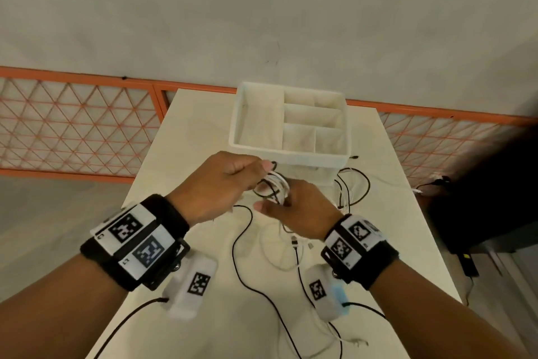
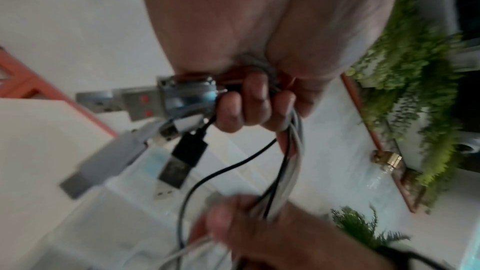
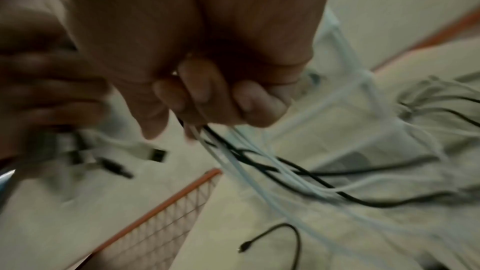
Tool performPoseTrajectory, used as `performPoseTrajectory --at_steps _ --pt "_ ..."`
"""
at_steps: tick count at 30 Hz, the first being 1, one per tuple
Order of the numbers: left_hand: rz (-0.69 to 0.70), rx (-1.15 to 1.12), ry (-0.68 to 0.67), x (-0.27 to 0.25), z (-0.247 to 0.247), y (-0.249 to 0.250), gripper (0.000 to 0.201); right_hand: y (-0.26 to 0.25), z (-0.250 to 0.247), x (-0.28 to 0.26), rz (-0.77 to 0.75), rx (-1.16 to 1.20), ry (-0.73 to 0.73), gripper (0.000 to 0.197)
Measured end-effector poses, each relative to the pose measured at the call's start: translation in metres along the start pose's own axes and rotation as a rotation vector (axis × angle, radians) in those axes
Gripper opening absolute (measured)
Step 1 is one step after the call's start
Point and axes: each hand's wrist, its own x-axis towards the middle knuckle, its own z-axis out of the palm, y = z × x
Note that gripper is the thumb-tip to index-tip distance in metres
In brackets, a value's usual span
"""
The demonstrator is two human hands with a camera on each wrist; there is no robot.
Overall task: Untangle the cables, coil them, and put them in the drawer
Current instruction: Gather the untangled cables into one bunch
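Note:
A tangle of white and black cables (image 1: 273, 187) hangs between both hands above the white table (image 1: 186, 137). My left hand (image 1: 233, 175) grips the bundle near its plug ends; its fingers (image 2: 241, 108) curl round the cords, with several USB plugs (image 2: 179, 157) sticking out beside them. My right hand (image 1: 288, 207) grips the same cords lower down, fingers (image 3: 207, 98) curled round white and black strands (image 3: 259, 163). Loose cable ends trail over the table (image 1: 297, 248). The white divided drawer organizer (image 1: 256, 126) stands just behind the hands.
More cables (image 1: 352, 184) lie heaped at the organizer's front right corner. An orange mesh railing (image 1: 72, 126) runs behind the table. A dark object (image 1: 483, 190) stands off the table's right edge. Green plants (image 2: 415, 69) show in the left wrist view.

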Motion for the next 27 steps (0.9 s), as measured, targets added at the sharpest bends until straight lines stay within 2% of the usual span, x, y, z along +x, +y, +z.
performPoseTrajectory --at_steps 1,3,4,5,6,7,8,10,12,14,16,17,18,19,20,22,24,27 --pt "0.045 0.005 -0.019 -0.004 -0.003 0.001 0.054 0.007 0.001 0.004 0.092 0.056 -0.004 0.012" --pt "0.060 0.010 -0.065 -0.011 -0.014 -0.004 0.059 0.024 -0.006 0.006 0.238 0.196 0.057 0.014" --pt "0.035 0.046 -0.094 -0.015 -0.019 -0.009 0.051 0.030 -0.013 0.006 0.260 0.180 0.129 0.009" --pt "-0.009 0.104 -0.128 -0.018 -0.023 -0.018 0.038 0.032 -0.020 0.003 0.247 0.150 0.216 0.003" --pt "-0.058 0.187 -0.179 -0.022 -0.026 -0.026 0.027 0.034 -0.025 0.001 0.212 0.118 0.316 0.009" --pt "-0.101 0.273 -0.235 -0.024 -0.027 -0.037 0.028 0.037 -0.027 -0.001 0.160 0.103 0.408 0.014" --pt "-0.148 0.354 -0.282 -0.025 -0.025 -0.046 0.037 0.037 -0.025 -0.003 0.103 0.078 0.491 0.016" --pt "-0.269 0.464 -0.303 -0.026 -0.018 -0.068 0.044 0.042 -0.012 -0.006 0.023 -0.011 0.545 0.015" --pt "-0.361 0.555 -0.298 -0.025 -0.008 -0.087 0.038 0.051 0.007 -0.010 0.040 -0.090 0.429 0.019" --pt "-0.420 0.632 -0.268 -0.028 0.003 -0.101 0.028 0.064 0.023 -0.015 0.151 -0.127 0.187 0.040" --pt "-0.459 0.622 -0.212 -0.032 0.010 -0.111 0.031 0.078 0.031 -0.023 0.238 -0.086 0.066 0.055" --pt "-0.476 0.590 -0.172 -0.034 0.012 -0.114 0.032 0.084 0.032 -0.028 0.263 -0.066 0.092 0.050" --pt "-0.492 0.542 -0.122 -0.036 0.012 -0.117 0.032 0.088 0.033 -0.032 0.292 -0.077 0.150 0.035" --pt "-0.506 0.468 -0.060 -0.037 0.012 -0.119 0.030 0.090 0.033 -0.037 0.343 -0.156 0.194 0.016" --pt "-0.513 0.389 0.002 -0.038 0.012 -0.122 0.028 0.094 0.035 -0.043 0.415 -0.261 0.174 0.004" --pt "-0.511 0.268 0.082 -0.039 0.009 -0.122 0.026 0.104 0.049 -0.054 0.550 -0.449 -0.034 0.022" --pt "-0.493 0.175 0.063 -0.041 0.006 -0.118 0.031 0.110 0.069 -0.063 0.618 -0.537 -0.202 0.041" --pt "-0.481 0.043 0.022 -0.040 0.002 -0.111 0.031 0.114 0.093 -0.065 0.604 -0.543 -0.201 0.032"
